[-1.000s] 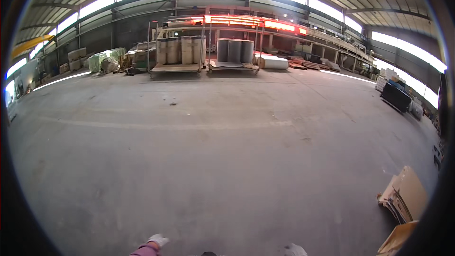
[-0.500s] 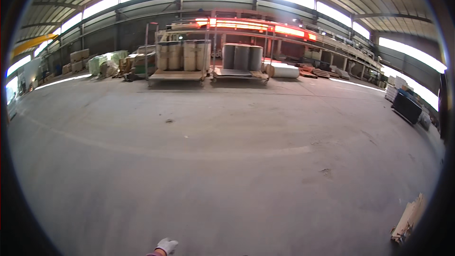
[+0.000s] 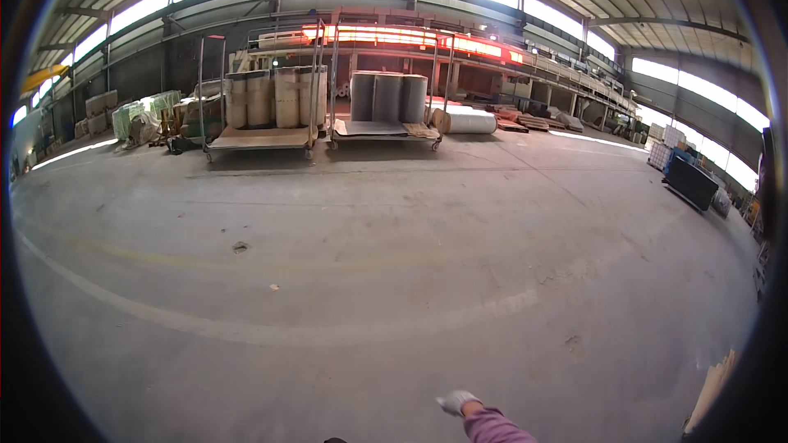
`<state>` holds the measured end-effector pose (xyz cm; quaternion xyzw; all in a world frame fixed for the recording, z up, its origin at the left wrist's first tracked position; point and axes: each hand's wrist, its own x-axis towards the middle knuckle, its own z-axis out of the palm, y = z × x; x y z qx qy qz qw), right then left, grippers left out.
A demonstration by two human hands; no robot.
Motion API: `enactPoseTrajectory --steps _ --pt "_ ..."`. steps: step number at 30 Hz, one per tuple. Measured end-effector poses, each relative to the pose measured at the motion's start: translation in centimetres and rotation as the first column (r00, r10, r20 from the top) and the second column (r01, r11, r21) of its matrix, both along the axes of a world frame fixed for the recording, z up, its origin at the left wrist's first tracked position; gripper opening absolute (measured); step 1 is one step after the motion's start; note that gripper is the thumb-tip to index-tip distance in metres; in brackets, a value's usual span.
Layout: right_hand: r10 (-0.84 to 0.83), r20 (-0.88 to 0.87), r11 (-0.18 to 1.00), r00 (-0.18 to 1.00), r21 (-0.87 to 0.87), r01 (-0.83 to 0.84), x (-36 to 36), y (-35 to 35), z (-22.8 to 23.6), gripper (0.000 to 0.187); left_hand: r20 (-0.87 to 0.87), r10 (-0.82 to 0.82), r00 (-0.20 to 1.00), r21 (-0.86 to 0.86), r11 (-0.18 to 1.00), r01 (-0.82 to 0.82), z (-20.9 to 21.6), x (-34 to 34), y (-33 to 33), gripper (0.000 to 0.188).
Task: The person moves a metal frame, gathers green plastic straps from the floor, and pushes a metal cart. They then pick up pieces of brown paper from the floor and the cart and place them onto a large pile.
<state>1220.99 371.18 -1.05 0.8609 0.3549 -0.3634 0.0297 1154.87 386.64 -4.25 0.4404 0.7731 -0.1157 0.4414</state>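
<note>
My right hand (image 3: 458,402), in a pale work glove below a purple sleeve (image 3: 497,427), reaches in from the lower edge over the grey concrete floor (image 3: 369,303). It touches nothing that I can see, and its fingers are too small and smeared to tell whether they are open or closed. My left hand is out of the picture. A small dark shape (image 3: 335,440), perhaps a shoe tip, shows at the bottom edge. Ahead stand two wheeled trolleys: one carries tall tan rolls (image 3: 275,98), the other grey rolls (image 3: 388,98).
A large white roll (image 3: 465,121) lies right of the trolleys, with stacked boards (image 3: 533,121) beyond. Wrapped goods (image 3: 146,119) stand at the far left. A black panel (image 3: 691,184) leans at the right. Pale wooden strips (image 3: 711,390) show at the lower right rim.
The gloved left hand has left the lower edge, and my right hand has come into view. The trolleys appear nearer and farther left as my view moves forward and turns right.
</note>
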Motion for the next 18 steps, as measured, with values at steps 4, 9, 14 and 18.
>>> enactPoseTrajectory --steps 4,9,14,18 --pt "-0.011 -0.116 0.968 0.993 0.25 0.04 6.8 26.0 13.1 0.054 -0.244 -0.231 0.942 0.057 0.966 0.252 -14.4 -4.6 8.2 0.041" --pt "0.438 -0.068 0.885 0.896 -0.14 -0.443 22.1 33.4 -4.5 0.029 -0.249 -0.125 0.96 0.261 0.946 0.191 -13.1 16.2 35.3 0.031" --pt "-0.244 -0.102 0.885 0.964 -0.43 0.179 22.5 22.0 -5.4 0.031 0.03 -0.314 0.949 0.538 0.805 0.249 -0.1 50.3 61.6 0.035" --pt "-0.478 -0.077 0.787 0.875 -0.479 0.388 27.8 24.6 -4.5 0.035 0.334 -0.574 0.747 0.782 0.611 0.12 6.4 68.8 77.6 0.032"
